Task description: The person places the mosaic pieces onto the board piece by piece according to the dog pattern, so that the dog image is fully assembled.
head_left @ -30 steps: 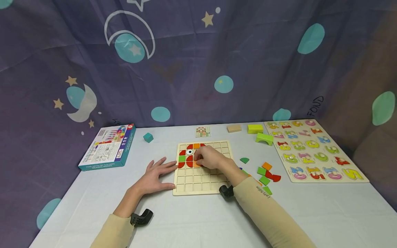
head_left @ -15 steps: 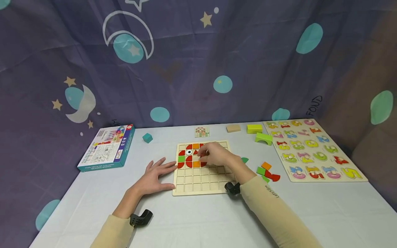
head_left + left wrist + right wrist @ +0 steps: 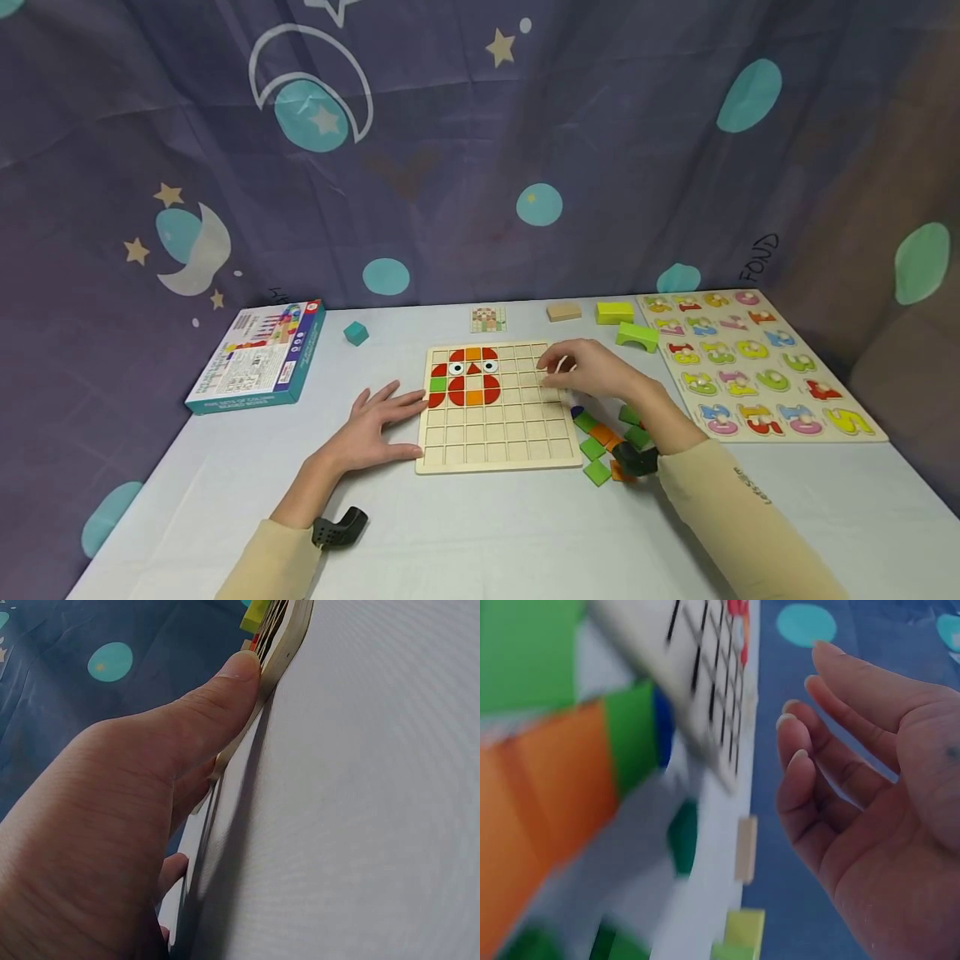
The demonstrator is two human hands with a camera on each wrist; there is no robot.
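A wooden grid board point(image 3: 502, 433) lies on the table, its upper left cells filled with red, orange and green tiles and two eye tiles point(image 3: 490, 367). My left hand point(image 3: 378, 429) lies with spread fingers at the board's left edge; in the left wrist view its thumb point(image 3: 217, 705) touches the board's side. Over the board's right edge hovers my right hand point(image 3: 588, 368), fingers loosely bent. The right wrist view shows nothing between its fingertips. Loose green tiles point(image 3: 592, 449) and orange tiles point(image 3: 602, 434) lie right of the board, partly hidden by the right wrist.
Behind the board lies a small picture card point(image 3: 488, 319). A flat box point(image 3: 251, 362) and a teal cube point(image 3: 356, 333) are at the left. Toward the back right are a plain block point(image 3: 564, 312), a yellow block point(image 3: 615, 312), a green arch point(image 3: 637, 336) and a number puzzle point(image 3: 738, 393).
My right hand has left the tile pattern and moved right to the board's edge. The right eye tile and red tiles it covered are now in view. My left hand has stayed put.
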